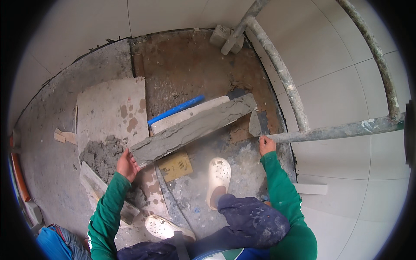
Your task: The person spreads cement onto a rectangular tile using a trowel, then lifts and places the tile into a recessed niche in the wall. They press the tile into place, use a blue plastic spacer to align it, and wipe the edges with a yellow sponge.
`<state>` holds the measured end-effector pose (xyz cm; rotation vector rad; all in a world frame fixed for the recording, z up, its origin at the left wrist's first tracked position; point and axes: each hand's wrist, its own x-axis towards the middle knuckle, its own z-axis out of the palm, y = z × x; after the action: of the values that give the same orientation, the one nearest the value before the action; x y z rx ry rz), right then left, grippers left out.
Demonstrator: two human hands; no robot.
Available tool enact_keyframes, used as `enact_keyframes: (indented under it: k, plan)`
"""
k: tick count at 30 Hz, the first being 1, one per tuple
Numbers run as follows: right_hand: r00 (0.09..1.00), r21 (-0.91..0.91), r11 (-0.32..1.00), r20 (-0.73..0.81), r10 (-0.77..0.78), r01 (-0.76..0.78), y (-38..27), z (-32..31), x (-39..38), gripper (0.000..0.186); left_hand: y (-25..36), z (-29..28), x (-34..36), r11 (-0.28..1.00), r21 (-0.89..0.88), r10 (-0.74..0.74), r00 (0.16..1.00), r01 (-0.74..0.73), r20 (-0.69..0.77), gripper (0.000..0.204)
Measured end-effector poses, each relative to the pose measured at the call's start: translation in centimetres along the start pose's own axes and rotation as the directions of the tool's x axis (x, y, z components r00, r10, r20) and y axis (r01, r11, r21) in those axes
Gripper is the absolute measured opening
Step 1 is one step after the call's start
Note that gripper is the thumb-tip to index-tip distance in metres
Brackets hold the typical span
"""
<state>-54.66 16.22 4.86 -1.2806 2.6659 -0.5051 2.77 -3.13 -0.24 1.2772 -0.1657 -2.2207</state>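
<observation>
1 mortar-coated slab (195,125) was laid diagonally on floor (41,117). L hand (127,165) was placed at its L end, fingers part-curled; grip can't be told. Trowel (255,125) was held in R hand (267,146), blade nr slab's R corner. Floor gap was left btwn slab's near edge & R clog (219,173); R side was bounded by pipe frame (338,134).

floor (43,125): grey, stained; brown and dirty beyond the right edge of the pale board (97,104), which lies flat and carries dark spots. wood scraps (65,136) just off the board's left edge. grey mortar heap (102,155) at its near edge. yellowish flat piece (177,164) to the board's lower right. concrete block (219,36) well apart, to its upper right.
</observation>
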Motion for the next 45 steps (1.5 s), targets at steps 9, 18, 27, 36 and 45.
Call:
enact_keyframes:
  k: [9,18,27,36,45]
  plan:
    - [0.998,0.154,0.988,-0.06,0.021,-0.012,-0.6,1.8,2.3,0.034,-0.2,-2.0,1.0,0.998,-0.051,-0.038,0.998,0.041,0.057,0.031]
    - [0.999,0.011,0.999,0.033,-0.035,0.035,-4.5,-4.8,1.2,0.035,0.4,0.4,-0.9,1.0,-0.021,-0.004,1.0,0.004,-0.003,0.036]
    - [0.967,-0.535,0.821,0.246,-0.072,0.198,-10.1,-7.7,9.0,0.029,-0.1,0.1,-0.4,1.0,-0.003,-0.006,1.0,0.006,-0.006,0.045]
    - [0.973,-0.424,0.897,0.228,-0.028,0.125,-6.8,-6.3,11.5,0.032,0.2,0.9,-1.5,0.999,0.04,-0.004,1.0,0.004,0.019,0.053]
    - [0.86,0.17,0.88,0.357,0.365,-0.444,-7.3,-6.3,7.8,0.028,0.2,0.4,-1.4,0.999,0.036,-0.009,1.0,0.009,0.001,0.053]
